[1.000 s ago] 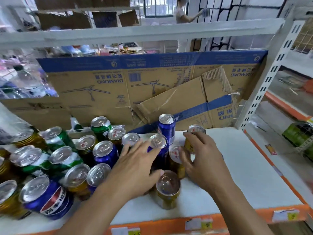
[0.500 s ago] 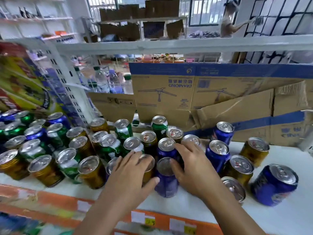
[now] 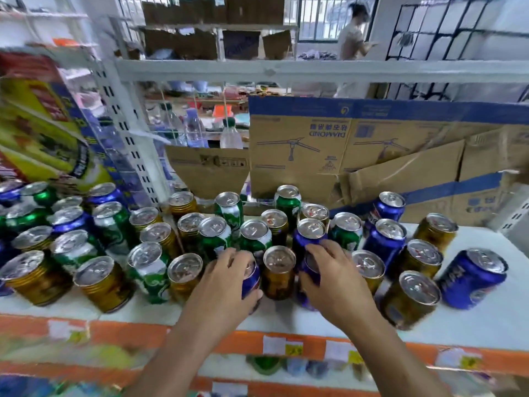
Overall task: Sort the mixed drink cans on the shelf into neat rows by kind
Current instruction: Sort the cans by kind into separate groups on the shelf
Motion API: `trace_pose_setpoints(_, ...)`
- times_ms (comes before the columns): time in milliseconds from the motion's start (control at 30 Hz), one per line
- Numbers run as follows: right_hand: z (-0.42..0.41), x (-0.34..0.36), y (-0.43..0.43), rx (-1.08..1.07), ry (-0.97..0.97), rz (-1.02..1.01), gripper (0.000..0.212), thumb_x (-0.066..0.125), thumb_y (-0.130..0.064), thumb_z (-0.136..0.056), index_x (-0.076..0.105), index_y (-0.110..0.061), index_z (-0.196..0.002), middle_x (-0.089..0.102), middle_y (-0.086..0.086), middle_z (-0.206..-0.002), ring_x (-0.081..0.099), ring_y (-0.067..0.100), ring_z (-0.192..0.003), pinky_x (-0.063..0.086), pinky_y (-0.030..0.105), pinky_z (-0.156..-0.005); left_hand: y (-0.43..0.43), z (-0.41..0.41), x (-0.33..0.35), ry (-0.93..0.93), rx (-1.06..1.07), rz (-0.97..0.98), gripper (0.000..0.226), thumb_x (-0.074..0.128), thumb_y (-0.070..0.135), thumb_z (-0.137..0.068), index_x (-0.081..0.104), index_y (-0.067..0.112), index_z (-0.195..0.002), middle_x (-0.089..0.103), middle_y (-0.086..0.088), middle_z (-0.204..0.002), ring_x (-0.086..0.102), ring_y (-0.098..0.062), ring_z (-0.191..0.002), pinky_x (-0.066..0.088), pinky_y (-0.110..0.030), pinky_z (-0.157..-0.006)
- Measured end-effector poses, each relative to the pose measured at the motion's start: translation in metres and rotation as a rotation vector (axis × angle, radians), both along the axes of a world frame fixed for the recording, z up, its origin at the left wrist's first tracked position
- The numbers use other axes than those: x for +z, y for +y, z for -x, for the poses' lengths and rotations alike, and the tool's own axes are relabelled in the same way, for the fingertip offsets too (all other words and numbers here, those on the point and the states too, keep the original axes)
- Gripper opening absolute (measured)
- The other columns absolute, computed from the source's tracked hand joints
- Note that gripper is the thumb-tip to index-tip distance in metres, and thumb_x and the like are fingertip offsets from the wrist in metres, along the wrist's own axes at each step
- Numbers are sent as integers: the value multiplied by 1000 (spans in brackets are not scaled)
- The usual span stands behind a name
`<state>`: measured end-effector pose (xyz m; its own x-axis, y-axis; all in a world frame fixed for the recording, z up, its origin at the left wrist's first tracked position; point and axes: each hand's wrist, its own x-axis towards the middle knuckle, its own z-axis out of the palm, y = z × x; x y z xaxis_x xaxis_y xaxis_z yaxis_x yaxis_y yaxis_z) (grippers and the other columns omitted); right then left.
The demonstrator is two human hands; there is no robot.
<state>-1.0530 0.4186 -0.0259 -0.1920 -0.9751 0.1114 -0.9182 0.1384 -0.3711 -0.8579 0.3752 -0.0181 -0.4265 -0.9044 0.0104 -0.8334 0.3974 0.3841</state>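
A flattened cardboard box (image 3: 300,150), printed upside down with "DIAMOND" and a ceiling-fan drawing, leans at the back beside a smaller brown cardboard sheet (image 3: 206,170). Clear plastic bottles (image 3: 230,136) stand behind them. Yellow-and-blue packaging (image 3: 43,130) fills the left edge. Blurred paper price labels (image 3: 274,344) line the front. In the distance a person (image 3: 350,38) stands near a barred window (image 3: 315,18).

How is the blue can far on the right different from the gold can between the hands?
The far-right blue can has white lettering; the gold can looks plain brownish. The far-right blue can stands at the group's end; the gold can sits between the left hand and right hand. Both have silver tops.
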Motion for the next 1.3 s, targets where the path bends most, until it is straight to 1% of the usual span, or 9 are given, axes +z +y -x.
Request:
trace_pose_setpoints(100, -1, -4, 9, -7, -41, 0, 65, 61, -34, -90, 33, -24, -148, 27, 1, -154, 34, 25, -137, 36, 34, -107, -4, 1, -2, 15, -24, 55, 41, 54, 52, -90, 35, 34, -121, 37, 9, -131, 45, -16, -120, 47, -31, -91)
trace_pose_setpoints(267, 7, 7, 19, -59, -156, -9, 64, 60, -21, -89, 34, -22, -147, 32, -2, -152, 35, 21, -135, 35, 30, -106, -6, 14, 0, -37, -141, 233, 45, 54, 48, -91, 40, 29, -129, 38, 8, -134, 32, -15, -131, 26, -34, -111)
trace_pose_setpoints(400, 43, 19, 24, -221, 48, -48, 56, 58, -15, -86, 43, -16, -141, 48, 8, -138, 41, 31, -125, 38, 37, -100, -3, 42, -1, -125, -271, 195, 52, 52, 42, -93, 31, 30, -139, 32, 8, -146, 27, -15, -138, 10, -37, -117)
trace_pose_setpoints(533, 63, 24, 18, -132, 173, -346, 62, 59, -32, -88, 35, -23, -144, 42, 7, -136, 49, 30, -118, 46, 38, -89, -11, 57, 3, -222, -255, 165, 54, 53, 41, -90, 34, 28, -139, 35, 3, -145, 33, -21, -135, 20, -38, -113)
trace_pose_setpoints(700, 97, 22, 21, -83, 216, -294, 60, 69, -32, -82, 38, -26, -134, 44, 1, -132, 53, 28, -116, 50, 38, -82, 1, 105, 30, 86, -396, 125, 46, 55, 33, -91, 43, 31, -135, 42, 13, -133, 39, -11, -126, 36, -27, -102)
trace_pose_setpoints(833, 134, 10, 42, 8, 253, -415, 60, 68, -40, -79, 38, -21, -127, 45, 6, -121, 56, 30, -109, 43, 33, -70, 12, 173, 23, -237, -460, 141, 53, 58, 31, -89, 38, 27, -137, 43, 3, -133, 42, -21, -123, 40, -36, -96)
trace_pose_setpoints(1033, 184, 18, 39, 136, -72, -309, 68, 77, -47, -65, 40, -34, -121, 55, -2, -113, 58, 23, -97, 53, 38, -77, -1, 220, 12, -434, -328, -26, 72, 69, 31, -81, 30, 30, -142, 42, 0, -131, 48, -24, -119, 47, -38, -90)
trace_pose_setpoints(1167, 209, 43, 42, 162, -315, -190, 75, 82, -50, -57, 36, -43, -117, 56, -15, -105, 57, 7, -93, 52, 27, -76, -3, 219, 39, -351, -336, -131, 59, 76, 45, -69, 47, 40, -120, 46, 14, -111, 51, -11, -106, 49, -33, -85)
trace_pose_setpoints(1300, 228, 54, 41, 175, -595, 2, 64, 88, -42, -51, 48, -41, -101, 65, -20, -91, 63, -1, -84, 53, 21, -68, -8, 219, 80, -168, -299, -146, 58, 81, 46, -64, 52, 43, -114, 48, 24, -110, 49, 1, -102, 47, -24, -86)
